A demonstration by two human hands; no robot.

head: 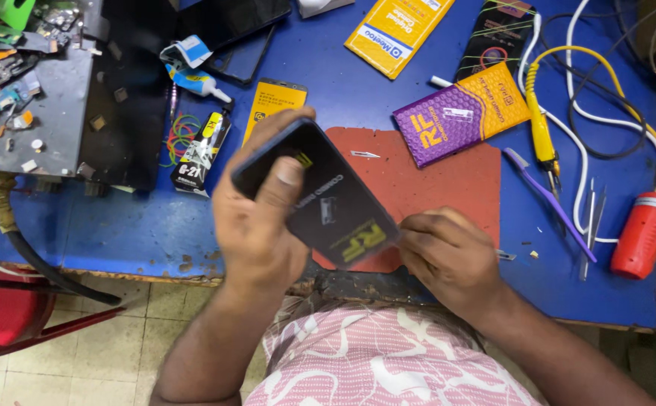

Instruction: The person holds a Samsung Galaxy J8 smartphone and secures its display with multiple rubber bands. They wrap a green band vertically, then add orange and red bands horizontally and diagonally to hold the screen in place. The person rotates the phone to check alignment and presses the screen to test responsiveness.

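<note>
Gripping the dark phone (320, 197) mid-frame, my left hand (256, 225) wraps it, thumb on top; my right hand (448, 252) fingers pinch its lower corner. I judge peeling comes next, needing a steady pull.

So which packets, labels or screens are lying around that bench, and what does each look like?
Black flat packet: held in left hand, right hand at its corner; yellow markings.
Purple-and-orange packet: on the blue table, above the red mat.
Yellow packet: top centre, rectangular.
Black packet: top right, coloured lines.
Yellow-and-black packet: behind the left hand.
Black glue tube: yellow label, left.
</note>
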